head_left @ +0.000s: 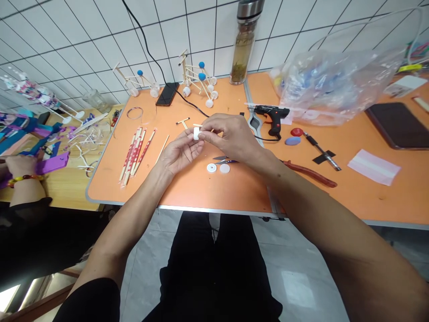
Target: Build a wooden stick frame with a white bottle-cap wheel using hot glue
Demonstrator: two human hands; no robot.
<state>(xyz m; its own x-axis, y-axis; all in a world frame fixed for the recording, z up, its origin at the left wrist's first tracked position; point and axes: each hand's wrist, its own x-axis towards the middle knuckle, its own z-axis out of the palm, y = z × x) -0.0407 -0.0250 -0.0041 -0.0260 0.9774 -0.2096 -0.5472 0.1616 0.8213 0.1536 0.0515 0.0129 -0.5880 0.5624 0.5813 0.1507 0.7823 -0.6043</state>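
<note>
Over the orange table (208,192), both hands together at the middle of the near side: left hand (179,152) palm up, right hand (233,136) arched above it, fingertips of both pinched on a small white plastic cap (196,133). A thin wooden stick (205,126) right at the cap, no telling from here whether seated in it. Danger number one: that slick little cap, one loose fingertip away from a drop, then a possible roll off the near edge toward the grey floor tile (150,237). Too hard a squeeze, and a risk of the stick snapping or splitting! Just below the hands, small scissors (223,160), blades a poke hazard for a dropped hand. Beside them, two white discs (217,168), easily nudged by a wrist and sent rolling. Off to the right, a black hot glue gun (271,117), heat unknown, nozzle toward the hands, and its cord a snag for a careless right forearm. Burn risk there if it is hot!
</note>
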